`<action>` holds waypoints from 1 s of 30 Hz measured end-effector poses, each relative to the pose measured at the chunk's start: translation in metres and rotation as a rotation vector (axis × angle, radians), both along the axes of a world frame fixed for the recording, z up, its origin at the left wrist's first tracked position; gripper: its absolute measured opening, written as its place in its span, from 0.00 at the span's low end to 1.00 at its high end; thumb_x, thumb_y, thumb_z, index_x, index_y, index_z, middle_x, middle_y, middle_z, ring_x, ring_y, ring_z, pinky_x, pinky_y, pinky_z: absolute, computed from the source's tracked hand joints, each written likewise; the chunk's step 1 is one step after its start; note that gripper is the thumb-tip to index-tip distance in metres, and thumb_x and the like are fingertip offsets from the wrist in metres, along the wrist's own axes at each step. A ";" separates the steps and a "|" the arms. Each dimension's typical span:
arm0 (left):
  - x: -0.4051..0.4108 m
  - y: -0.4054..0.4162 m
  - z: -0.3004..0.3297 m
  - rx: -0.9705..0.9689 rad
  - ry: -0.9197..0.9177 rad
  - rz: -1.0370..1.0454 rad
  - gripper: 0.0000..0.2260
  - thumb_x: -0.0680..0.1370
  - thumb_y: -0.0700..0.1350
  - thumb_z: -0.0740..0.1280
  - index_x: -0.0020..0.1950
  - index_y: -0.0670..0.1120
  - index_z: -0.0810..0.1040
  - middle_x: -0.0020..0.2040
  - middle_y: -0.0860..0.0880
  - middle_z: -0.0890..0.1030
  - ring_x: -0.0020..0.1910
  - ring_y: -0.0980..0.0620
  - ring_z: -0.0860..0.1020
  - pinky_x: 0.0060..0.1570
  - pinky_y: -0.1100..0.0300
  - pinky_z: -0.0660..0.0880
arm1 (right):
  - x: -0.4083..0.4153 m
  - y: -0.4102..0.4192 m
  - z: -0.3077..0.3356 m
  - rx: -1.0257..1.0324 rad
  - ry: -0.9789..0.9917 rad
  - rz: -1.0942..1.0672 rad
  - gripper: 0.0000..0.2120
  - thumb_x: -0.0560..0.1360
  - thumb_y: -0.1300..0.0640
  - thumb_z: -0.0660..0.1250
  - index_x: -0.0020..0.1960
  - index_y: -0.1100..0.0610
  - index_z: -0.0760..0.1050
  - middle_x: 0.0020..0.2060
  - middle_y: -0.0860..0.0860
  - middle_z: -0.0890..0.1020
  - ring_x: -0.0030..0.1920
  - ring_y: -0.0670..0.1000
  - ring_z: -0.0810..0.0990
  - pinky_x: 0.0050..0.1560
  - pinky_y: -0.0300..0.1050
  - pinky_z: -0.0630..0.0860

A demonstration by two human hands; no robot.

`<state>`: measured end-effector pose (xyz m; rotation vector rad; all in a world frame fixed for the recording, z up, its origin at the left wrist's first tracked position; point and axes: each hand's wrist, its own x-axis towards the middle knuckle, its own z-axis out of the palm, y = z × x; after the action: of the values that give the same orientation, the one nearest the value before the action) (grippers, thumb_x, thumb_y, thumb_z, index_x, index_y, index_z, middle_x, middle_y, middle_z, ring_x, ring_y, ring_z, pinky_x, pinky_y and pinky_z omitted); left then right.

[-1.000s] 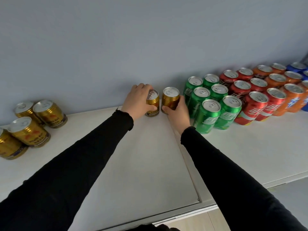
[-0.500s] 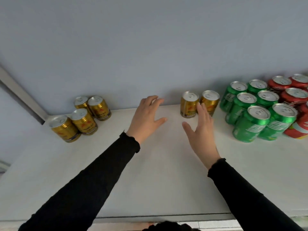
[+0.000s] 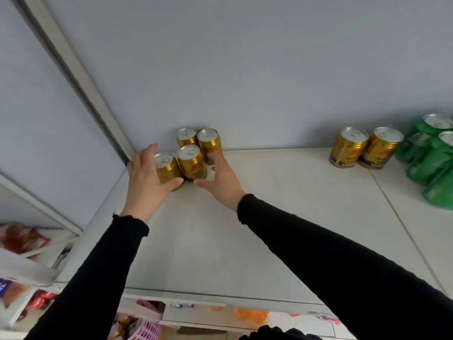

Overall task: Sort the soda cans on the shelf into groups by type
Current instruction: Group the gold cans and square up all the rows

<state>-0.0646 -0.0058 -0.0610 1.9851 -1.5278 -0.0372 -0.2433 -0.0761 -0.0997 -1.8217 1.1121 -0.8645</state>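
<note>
Hands [image 3: 147, 177] [image 3: 221, 179] cupped round gold cans [image 3: 191, 155]

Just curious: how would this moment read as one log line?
left hand: grips front-left gold can | right hand: open beside gold can cluster | gold can pair: apart, beside green cans

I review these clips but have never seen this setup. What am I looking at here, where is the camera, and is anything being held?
There is no machine: a person in black sleeves wears one wide-angle camera on the head, looking down at a white shelf. The left hand curls around the nearest of four gold cans clustered in the left corner. The right hand reaches beside that cluster with straight fingers, gripping nothing. Two more gold cans stand apart to the right, next to green cans.
</note>
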 end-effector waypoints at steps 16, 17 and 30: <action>0.008 -0.008 -0.015 0.004 0.340 -0.138 0.31 0.70 0.48 0.80 0.67 0.51 0.68 0.60 0.53 0.77 0.57 0.51 0.76 0.55 0.55 0.75 | 0.010 -0.005 -0.016 0.065 -0.096 -0.157 0.33 0.68 0.49 0.78 0.69 0.51 0.69 0.54 0.45 0.74 0.63 0.54 0.71 0.61 0.50 0.73; -0.002 -0.008 -0.012 -0.004 0.348 -0.159 0.31 0.69 0.49 0.80 0.66 0.52 0.68 0.60 0.54 0.77 0.57 0.51 0.77 0.55 0.55 0.75 | -0.002 -0.001 -0.014 0.055 -0.105 -0.175 0.32 0.68 0.48 0.78 0.68 0.51 0.69 0.53 0.45 0.75 0.62 0.53 0.72 0.58 0.48 0.73; -0.232 -0.040 -0.007 0.027 0.358 -0.510 0.32 0.67 0.53 0.81 0.64 0.55 0.67 0.58 0.55 0.78 0.55 0.53 0.78 0.50 0.59 0.77 | -0.264 0.032 -0.014 -0.054 -0.117 -0.610 0.29 0.67 0.46 0.79 0.62 0.46 0.69 0.56 0.46 0.78 0.59 0.50 0.76 0.54 0.42 0.74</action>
<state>-0.2970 -0.0459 -0.0680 1.4585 -1.7437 -0.5906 -0.5068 -0.0436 -0.1134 -1.4578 1.6109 -1.3383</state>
